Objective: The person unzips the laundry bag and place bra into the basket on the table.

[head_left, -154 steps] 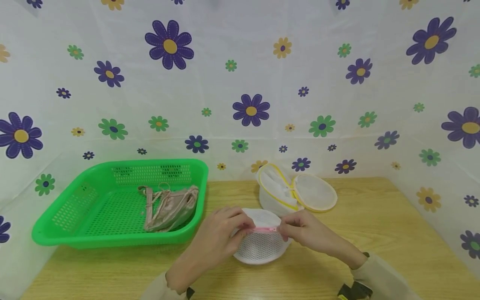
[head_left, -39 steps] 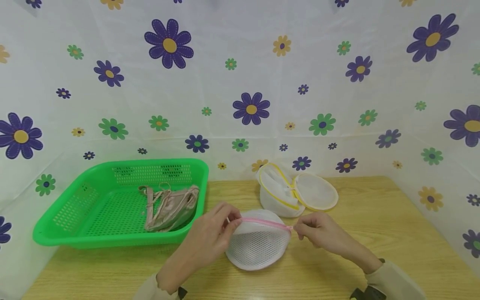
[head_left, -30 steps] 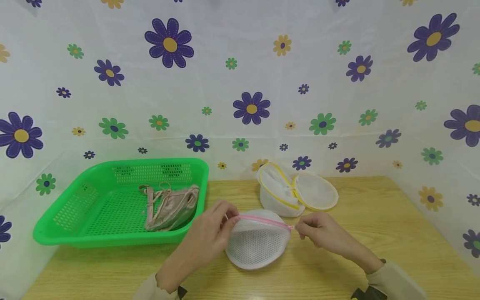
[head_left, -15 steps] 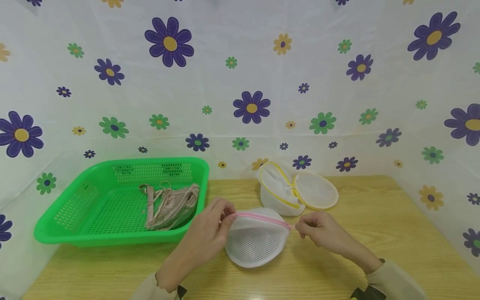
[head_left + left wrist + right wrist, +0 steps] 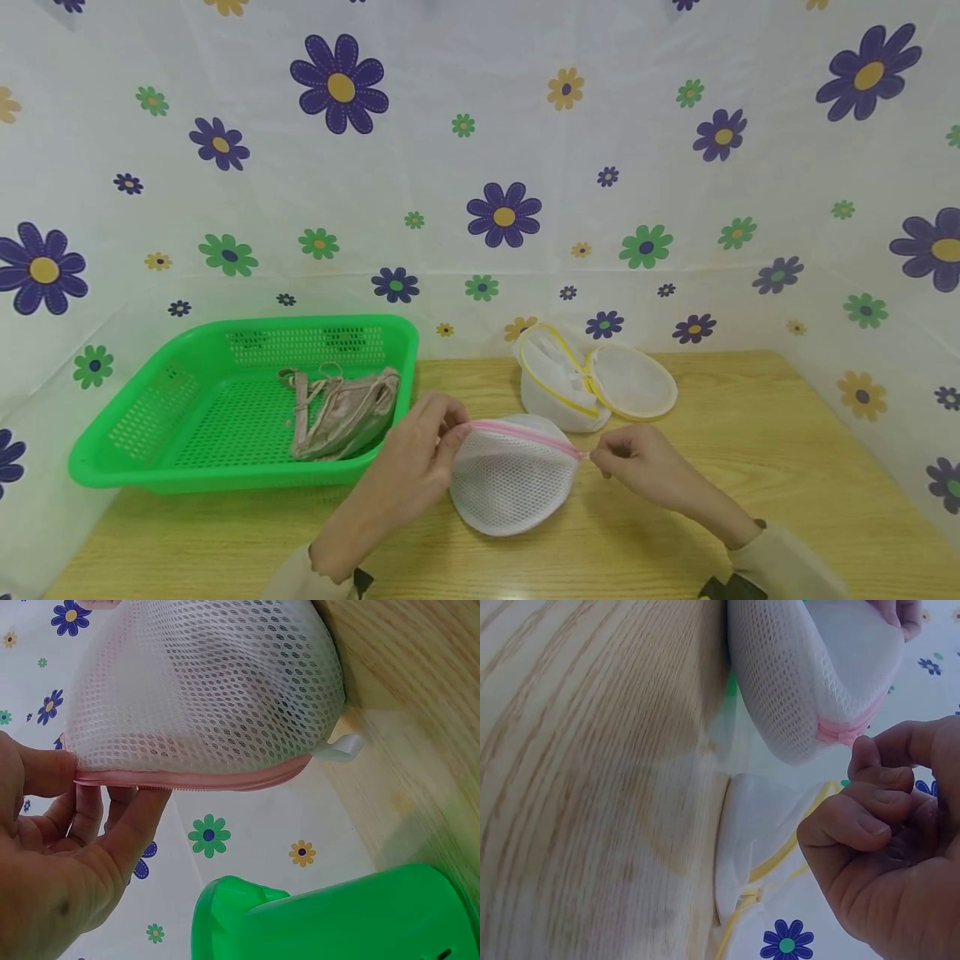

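A white mesh laundry bag [image 5: 513, 487] with a pink zipper [image 5: 525, 435] stands on the table between my hands. My left hand [image 5: 423, 454] pinches the zipper's left end between thumb and fingers. In the left wrist view the zipper teeth show along the pink edge [image 5: 195, 778]. At the bag's right end, my right hand [image 5: 641, 462] pinches the small zipper pull, mostly hidden by the fingertips. The right wrist view has that hand's other fingers [image 5: 855, 821] curled in. Whether the zipper is fully joined, I cannot tell.
Behind stands a second white laundry bag [image 5: 551, 400] with yellow trim, its round lid [image 5: 633, 383] folded out to the right. To the left sits a green basket [image 5: 247, 479] holding a beige strappy garment [image 5: 345, 417]. A flowered sheet [image 5: 420, 167] hangs behind the wooden table [image 5: 750, 467].
Compared with five seconds ago, my right hand and the zipper pull are farther right, and my left hand is farther left. Over the last second my left hand has raised its zipper end slightly.
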`<state>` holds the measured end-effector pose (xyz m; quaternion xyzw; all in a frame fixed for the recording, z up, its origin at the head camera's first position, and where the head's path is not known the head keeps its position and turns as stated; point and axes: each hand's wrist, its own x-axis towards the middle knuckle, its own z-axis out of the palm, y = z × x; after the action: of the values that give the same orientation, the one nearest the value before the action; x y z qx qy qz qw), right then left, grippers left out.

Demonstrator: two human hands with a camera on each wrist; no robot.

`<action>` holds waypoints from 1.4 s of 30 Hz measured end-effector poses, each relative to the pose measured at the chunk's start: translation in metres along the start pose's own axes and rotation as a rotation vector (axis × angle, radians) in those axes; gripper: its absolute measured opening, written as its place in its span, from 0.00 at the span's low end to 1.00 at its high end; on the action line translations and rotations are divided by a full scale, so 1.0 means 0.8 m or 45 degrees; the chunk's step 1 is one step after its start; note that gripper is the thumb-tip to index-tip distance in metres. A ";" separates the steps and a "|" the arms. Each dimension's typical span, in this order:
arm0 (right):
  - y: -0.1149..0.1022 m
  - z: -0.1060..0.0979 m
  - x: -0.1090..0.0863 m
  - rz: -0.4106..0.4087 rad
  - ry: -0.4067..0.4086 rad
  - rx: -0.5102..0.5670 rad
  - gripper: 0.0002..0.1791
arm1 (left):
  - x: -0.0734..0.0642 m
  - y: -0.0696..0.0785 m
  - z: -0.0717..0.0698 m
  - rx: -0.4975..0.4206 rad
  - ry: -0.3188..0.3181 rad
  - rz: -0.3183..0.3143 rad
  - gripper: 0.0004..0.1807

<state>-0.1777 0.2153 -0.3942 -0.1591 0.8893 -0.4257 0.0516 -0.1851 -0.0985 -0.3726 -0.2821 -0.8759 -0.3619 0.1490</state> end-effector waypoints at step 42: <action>-0.024 0.014 -0.008 -0.530 0.325 -0.091 0.09 | 0.001 -0.018 0.003 -0.079 -0.287 0.164 0.13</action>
<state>-0.1643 0.1977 -0.3870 -0.2856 0.8511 -0.4121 -0.1557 -0.1942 -0.1050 -0.3820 -0.3810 -0.8556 -0.3444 0.0639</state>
